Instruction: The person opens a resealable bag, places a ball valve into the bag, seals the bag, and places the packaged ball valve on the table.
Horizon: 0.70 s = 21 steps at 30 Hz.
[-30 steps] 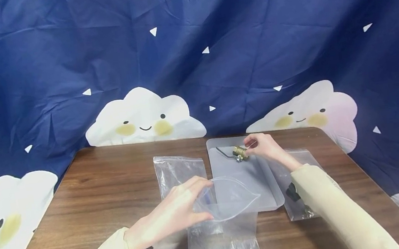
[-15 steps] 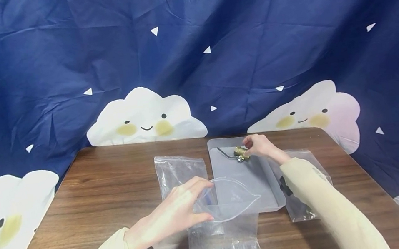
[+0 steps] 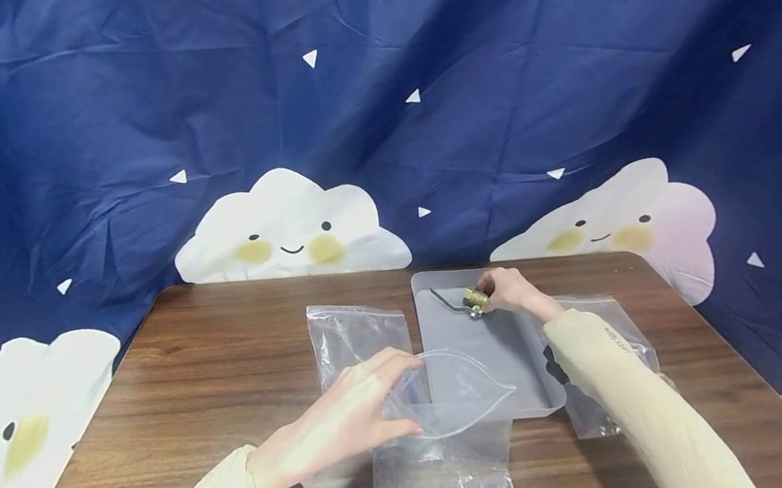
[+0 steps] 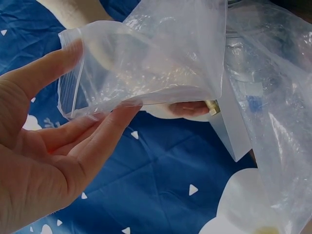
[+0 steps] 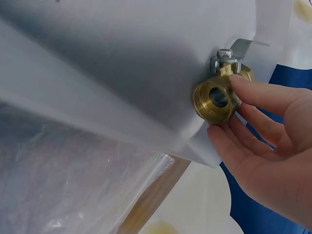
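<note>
My left hand [image 3: 340, 420] holds a clear zip bag [image 3: 469, 415] at its mouth, thumb on the near lip and fingers on the far one. The mouth gapes in an eye shape, and the bag's lower part hangs toward the table's near side. My right hand [image 3: 512, 291] reaches to the far end of the grey tray [image 3: 552, 397]. There it pinches a brass ball valve [image 5: 214, 100] between thumb and fingers. In the right wrist view the valve's threaded open end faces the camera. Its long lever handle [image 3: 446, 301] points away to the left in the head view.
Left of the tray a second clear zip bag [image 3: 353, 327] lies flat on the brown wooden table [image 3: 227, 348]. Another clear bag [image 3: 595, 415] lies right of the tray, partly under the right forearm. A blue cloth [image 3: 266, 87] with clouds hangs behind the table.
My right fingers have closed in on the valve's body, after standing more spread around it. The left hand keeps its hold on the bag. The head view has shifted slightly.
</note>
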Available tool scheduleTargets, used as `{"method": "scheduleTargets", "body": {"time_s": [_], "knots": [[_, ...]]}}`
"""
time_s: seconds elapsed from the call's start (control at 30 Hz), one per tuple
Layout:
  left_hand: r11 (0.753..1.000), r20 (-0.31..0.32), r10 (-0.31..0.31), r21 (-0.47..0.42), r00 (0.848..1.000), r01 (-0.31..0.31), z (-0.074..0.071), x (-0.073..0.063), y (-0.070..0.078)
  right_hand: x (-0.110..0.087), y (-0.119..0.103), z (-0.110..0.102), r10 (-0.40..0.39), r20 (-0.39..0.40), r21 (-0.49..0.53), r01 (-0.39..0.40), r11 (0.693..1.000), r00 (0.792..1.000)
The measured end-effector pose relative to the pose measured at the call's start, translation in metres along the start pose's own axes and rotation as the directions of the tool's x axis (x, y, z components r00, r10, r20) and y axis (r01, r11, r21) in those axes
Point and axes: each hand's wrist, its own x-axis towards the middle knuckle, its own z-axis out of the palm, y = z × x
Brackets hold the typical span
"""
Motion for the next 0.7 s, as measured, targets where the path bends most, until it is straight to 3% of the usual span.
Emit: {"method": "scheduleTargets", "body": {"time_s": [0.3,0.5,0.7], "knots": [[1.0,0.005,-0.007,0.002,1.0,0.007,0.0005,0.0004,-0.0005,-0.0024,-0.0037,-0.0015,0.019,0.042,-0.001,-0.019,1.0,0.999],[1.0,0.005,-0.007,0.007,1.0,0.007,0.0023,-0.0001,-0.0017,0.0,-0.0058,-0.0006,0.037,0.098,-0.092,-0.028,0.995,0.994],[1.0,0.005,-0.005,0.002,1.0,0.005,0.0027,0.0001,-0.0021,0.0001,-0.0068,-0.0003,0.044,0.094,-0.118,-0.033,0.992,0.995]]}}
